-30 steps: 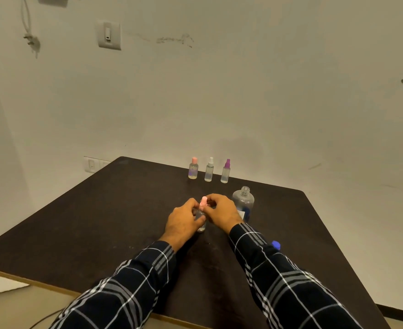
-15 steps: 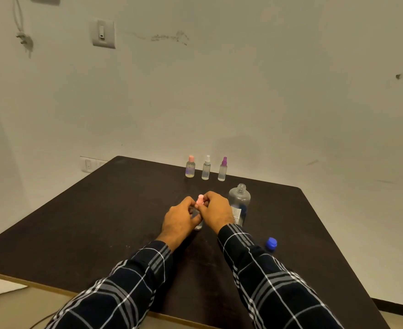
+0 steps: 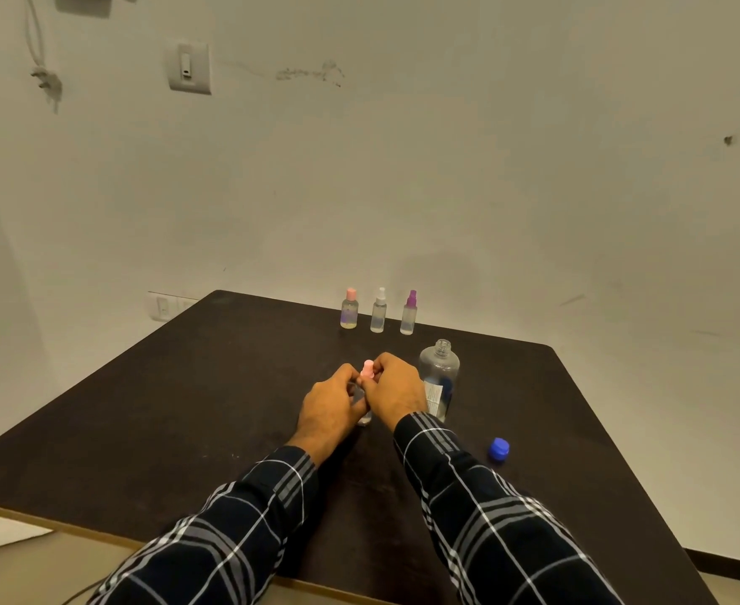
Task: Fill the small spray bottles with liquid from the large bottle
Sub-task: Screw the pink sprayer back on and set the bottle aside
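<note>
So, centre of frame: left hand (image 3: 329,403) and right hand (image 3: 396,395) are both on one small spray bottle (image 3: 364,417), which stands upright on the surface (image 3: 176,412). Left hand's fingers curl round the clear body; right hand pinches the pink sprayer head (image 3: 367,369). We can't tell if the head is seated on the neck, since fingers cover the joint.

Big bottle (image 3: 439,373) stands upright just right of the right hand. It is clear, its mouth is uncapped, and its label is partly behind the wrist. We can't read its liquid level. Blue cap (image 3: 499,449) lies on the surface lower right of it, clear of the sleeve.

Near the far edge, above the hands, we see three small bottles upright in a row, close but apart: pink-cap bottle (image 3: 349,310), white-cap bottle (image 3: 378,312), purple-cap bottle (image 3: 408,314).

Both sleeves are dark plaid. Wall switch (image 3: 188,67) is upper left, with a cord (image 3: 36,50) hanging left of it.
</note>
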